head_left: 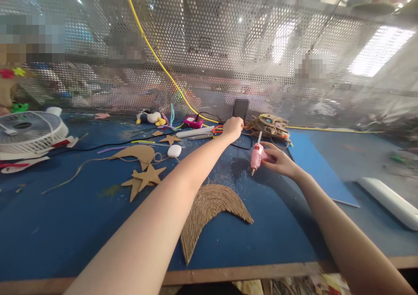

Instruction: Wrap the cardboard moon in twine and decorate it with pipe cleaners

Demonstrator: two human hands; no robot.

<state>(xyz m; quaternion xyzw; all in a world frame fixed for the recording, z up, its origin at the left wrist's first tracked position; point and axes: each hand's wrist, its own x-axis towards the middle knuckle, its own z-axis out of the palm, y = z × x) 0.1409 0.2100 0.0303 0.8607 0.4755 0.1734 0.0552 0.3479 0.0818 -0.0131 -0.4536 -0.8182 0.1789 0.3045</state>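
Note:
My left hand [233,129] reaches to the back of the table, its fingers closed; what they hold, if anything, is hidden. Just left of it lie orange loop handles [217,130]. In my right hand [280,160] is a pink hot glue gun [257,155], nozzle pointing down, with a pale glue stick [260,137] standing out of its back end. In front of me lies a crescent moon [209,205] covered in rows of brown twine, partly behind my left forearm. Two cardboard stars [148,177] overlap to its left, near a plain cardboard crescent [140,154].
A white fan [31,133] lies at the left. Behind my hands are a pile of twine-wrapped pieces [269,125], a magenta box [193,121] and a perforated metal screen [209,46]. A blue sheet [321,168] and a long white object [388,201] lie at the right.

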